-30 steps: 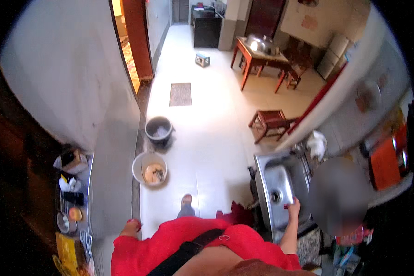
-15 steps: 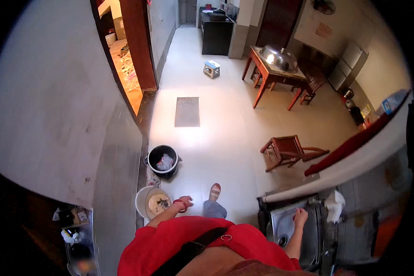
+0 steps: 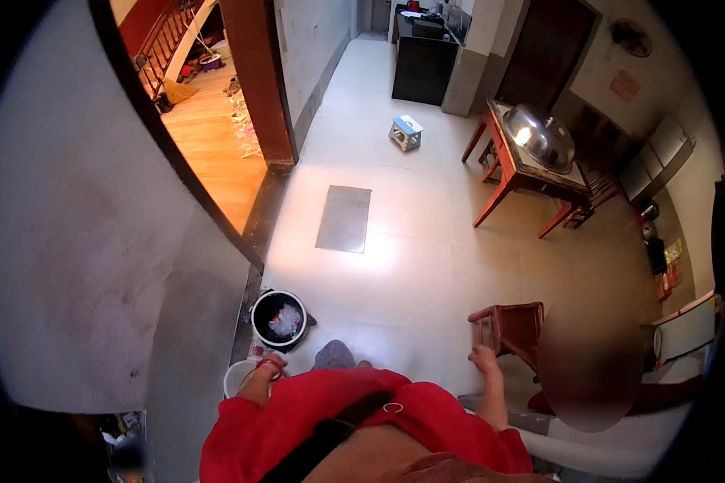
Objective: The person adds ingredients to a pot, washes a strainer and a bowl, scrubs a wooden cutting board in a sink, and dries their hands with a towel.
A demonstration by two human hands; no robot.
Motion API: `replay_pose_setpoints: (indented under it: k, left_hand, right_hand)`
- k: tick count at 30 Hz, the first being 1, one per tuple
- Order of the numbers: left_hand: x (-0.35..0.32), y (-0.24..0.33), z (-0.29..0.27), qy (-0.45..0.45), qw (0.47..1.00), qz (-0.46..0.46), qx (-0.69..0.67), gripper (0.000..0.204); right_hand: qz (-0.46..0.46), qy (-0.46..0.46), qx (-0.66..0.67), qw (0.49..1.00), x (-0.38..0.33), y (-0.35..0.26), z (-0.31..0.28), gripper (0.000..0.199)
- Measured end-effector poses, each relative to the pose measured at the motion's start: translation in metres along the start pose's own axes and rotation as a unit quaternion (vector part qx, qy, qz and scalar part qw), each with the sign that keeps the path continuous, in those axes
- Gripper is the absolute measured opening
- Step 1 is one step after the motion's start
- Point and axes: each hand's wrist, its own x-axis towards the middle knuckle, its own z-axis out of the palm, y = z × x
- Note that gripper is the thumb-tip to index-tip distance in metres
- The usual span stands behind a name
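A black bucket [image 3: 279, 319] holds whitish scraps beside a white basin [image 3: 238, 375]; left hand [image 3: 270, 366] above it, grip unclear; right hand [image 3: 484, 357] open over pale floor [image 3: 427, 266].

White bucket [image 3: 235, 375] on floor by wall, mostly hidden under left arm. Small red wooden stool [image 3: 514, 326] upright on floor, near right hand.

One head-worn fisheye looks steeply down from above the red-clad torso [image 3: 354, 427] — across the floor toward the red table [image 3: 532, 173].
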Motion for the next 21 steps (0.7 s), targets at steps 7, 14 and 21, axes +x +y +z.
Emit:
replay_pose_setpoints:
  k: [7,14,21]
  left_hand:
    - [0.013,0.0,-0.003,-0.183,0.975,-0.101,-0.08,0.031]
    - [0.151,0.055,-0.152,-0.146,0.985,-0.076,-0.044,0.029]
    - [0.379,0.126,-0.319,0.102,0.994,0.036,-0.026,0.026]
  right_hand:
    - [-0.015,-0.064,0.224,0.972,0.179,-0.107,0.008,0.03]
    - [0.211,-0.21,0.168,0.94,0.207,-0.096,-0.018,0.011]
    - [0.329,-0.109,0.291,0.892,0.292,-0.125,-0.098,0.014]
